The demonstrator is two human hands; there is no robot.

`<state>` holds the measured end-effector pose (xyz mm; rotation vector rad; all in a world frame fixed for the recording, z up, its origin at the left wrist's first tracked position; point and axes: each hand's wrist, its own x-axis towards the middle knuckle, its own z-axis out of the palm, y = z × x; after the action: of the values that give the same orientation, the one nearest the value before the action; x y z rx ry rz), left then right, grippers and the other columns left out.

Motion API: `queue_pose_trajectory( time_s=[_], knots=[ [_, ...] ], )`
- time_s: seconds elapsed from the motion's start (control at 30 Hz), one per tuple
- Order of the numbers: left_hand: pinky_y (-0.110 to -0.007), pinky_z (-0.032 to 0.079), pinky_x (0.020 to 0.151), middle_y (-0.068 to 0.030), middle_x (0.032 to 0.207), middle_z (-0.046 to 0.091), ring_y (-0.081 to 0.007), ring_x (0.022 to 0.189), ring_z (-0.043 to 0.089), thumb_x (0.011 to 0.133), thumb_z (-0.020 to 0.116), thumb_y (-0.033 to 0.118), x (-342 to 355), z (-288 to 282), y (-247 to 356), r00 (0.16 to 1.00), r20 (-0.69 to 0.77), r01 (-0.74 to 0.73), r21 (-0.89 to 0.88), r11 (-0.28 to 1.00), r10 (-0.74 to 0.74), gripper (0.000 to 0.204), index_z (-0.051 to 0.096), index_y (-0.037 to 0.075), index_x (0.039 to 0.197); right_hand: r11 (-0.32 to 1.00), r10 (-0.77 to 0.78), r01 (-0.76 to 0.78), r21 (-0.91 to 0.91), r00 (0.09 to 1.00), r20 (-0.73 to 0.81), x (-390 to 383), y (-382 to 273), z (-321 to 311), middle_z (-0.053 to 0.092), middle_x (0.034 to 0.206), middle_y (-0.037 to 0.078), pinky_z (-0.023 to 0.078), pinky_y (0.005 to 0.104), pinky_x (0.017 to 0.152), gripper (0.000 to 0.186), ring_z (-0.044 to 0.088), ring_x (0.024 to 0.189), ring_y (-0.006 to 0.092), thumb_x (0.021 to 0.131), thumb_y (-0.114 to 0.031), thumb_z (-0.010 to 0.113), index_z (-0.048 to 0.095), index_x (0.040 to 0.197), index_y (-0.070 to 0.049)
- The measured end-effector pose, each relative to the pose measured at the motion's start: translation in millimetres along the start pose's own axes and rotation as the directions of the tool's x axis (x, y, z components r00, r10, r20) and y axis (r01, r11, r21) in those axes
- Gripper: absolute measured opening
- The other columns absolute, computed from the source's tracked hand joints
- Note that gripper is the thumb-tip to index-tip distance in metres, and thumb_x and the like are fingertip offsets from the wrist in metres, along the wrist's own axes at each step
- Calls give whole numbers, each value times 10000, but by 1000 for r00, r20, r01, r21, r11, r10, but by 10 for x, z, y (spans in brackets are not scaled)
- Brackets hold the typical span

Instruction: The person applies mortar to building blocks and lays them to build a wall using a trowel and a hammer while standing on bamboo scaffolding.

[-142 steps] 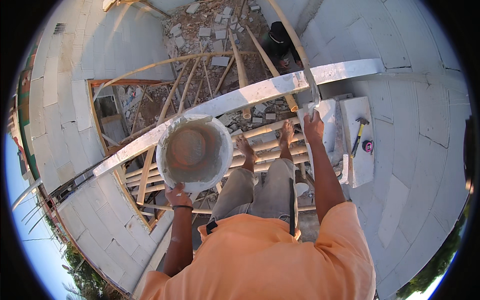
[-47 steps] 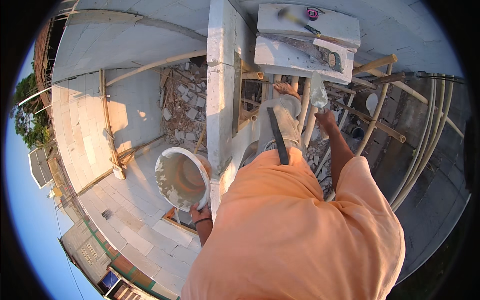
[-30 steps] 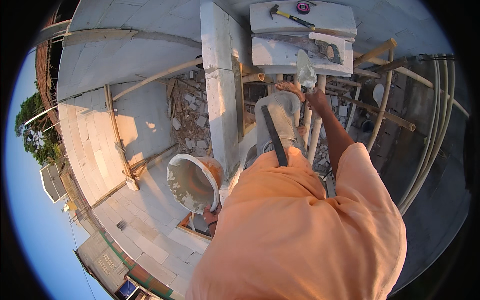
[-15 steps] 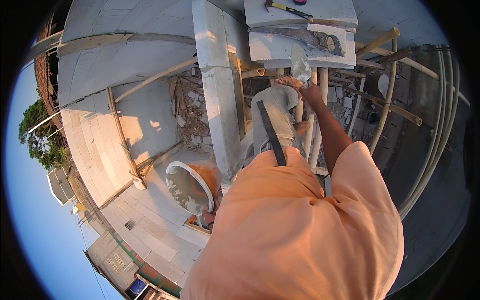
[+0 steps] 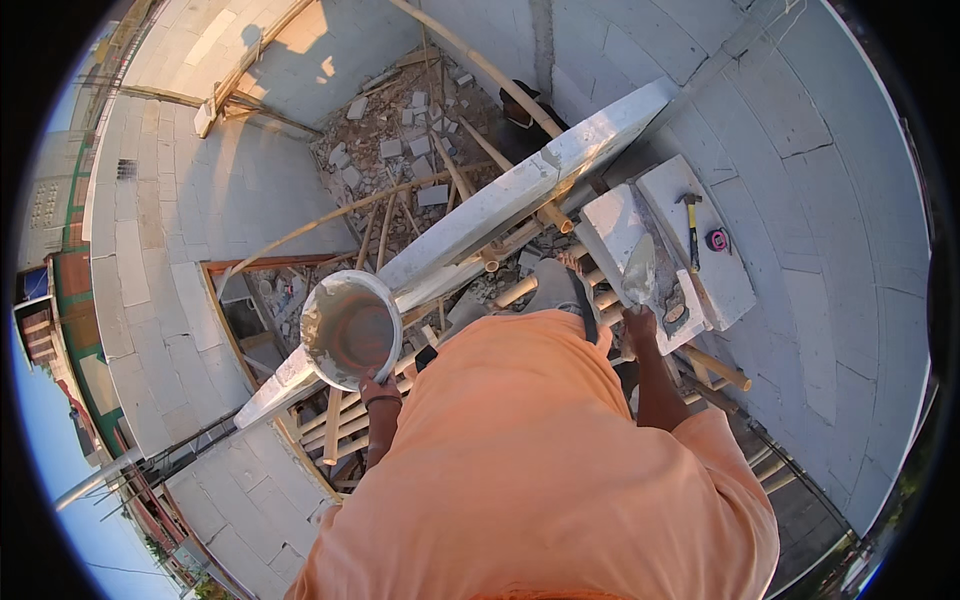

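My shirt (image 5: 540, 430) is plain orange, my bucket (image 5: 362, 335) white-rimmed, smeared grey and reddish inside; my trowel (image 5: 640, 270) greenish grey, the hammer handle (image 5: 693, 236) yellow and black, the tape (image 5: 718, 239) pink and black.

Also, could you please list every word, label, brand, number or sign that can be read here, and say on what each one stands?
No text can be read in this picture.
Pink-and-black tape measure: any print is too small to read.
Hammer: any marking is too small to make out.
Bucket in the left hand: no legible lettering.
Trowel in the right hand: no legible lettering.
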<state>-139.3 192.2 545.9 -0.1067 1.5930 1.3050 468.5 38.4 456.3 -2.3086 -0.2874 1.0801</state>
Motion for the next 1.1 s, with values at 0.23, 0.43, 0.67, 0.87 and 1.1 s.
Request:
queue_pose_trajectory(
  time_s=[0.23, 0.43, 0.67, 0.87, 1.1],
  knots=[
    [-490, 508, 923, -159, 1082, 607, -330, 1055, 585, 857, 546, 79, -823, -124, -921, 872, -481, -67, -299, 952, -90, 242, 549, -4, 1085, 932, -233, 302, -200, 922, 311, 925, -1594, -642, 621, 692, 97, 490, 349, 417, 286, 592, 452, 184, 781, -207, 724, 576, 931, -15],
    [-623, 446, 958, -186, 1065, 559, -381, 1063, 553, 854, 552, 55, -1442, -282, -1473, 772, -588, -91, -480, 872, -243, 198, 537, -25, 1034, 652, -274, 688, -319, 606, 747, 698, -3112, -7, 546, 633, 57, 448, 311, 410, 259, 529, 446, 139, 816, -229, 701, 535, 853, -34],
    [-619, 564, 739, -205, 976, 598, -382, 866, 635, 791, 597, -5, -1805, 67, -1860, 769, -624, -159, -394, 905, -137, 247, 530, -35, 1027, -85, 22, 995, -53, 55, 998, -621, -3895, 1399, 660, 975, 250, 480, 487, 816, 400, 626, 933, 422, 797, -327, 626, 611, 1022, 4],
    [-421, 536, 750, -99, 886, 632, -235, 769, 628, 742, 638, 41, -1731, 368, -1715, 855, -501, -195, -76, 978, 132, 392, 567, 30, 1127, -382, 316, 907, 177, -51, 947, -1749, -3547, 2274, 673, 975, 227, 519, 456, 844, 380, 650, 972, 368, 782, -243, 615, 617, 1053, 24],
    [-371, 525, 766, -170, 907, 679, -272, 824, 676, 739, 641, 82, -1706, 931, -1033, 876, -250, -227, 541, 810, 412, 435, 577, -29, 1155, -357, -51, 934, -1, -18, 999, -1920, -3183, 2254, 620, 1024, 263, 529, 492, 815, 334, 644, 921, 432, 838, -153, 551, 565, 1073, 84]
  ],
)
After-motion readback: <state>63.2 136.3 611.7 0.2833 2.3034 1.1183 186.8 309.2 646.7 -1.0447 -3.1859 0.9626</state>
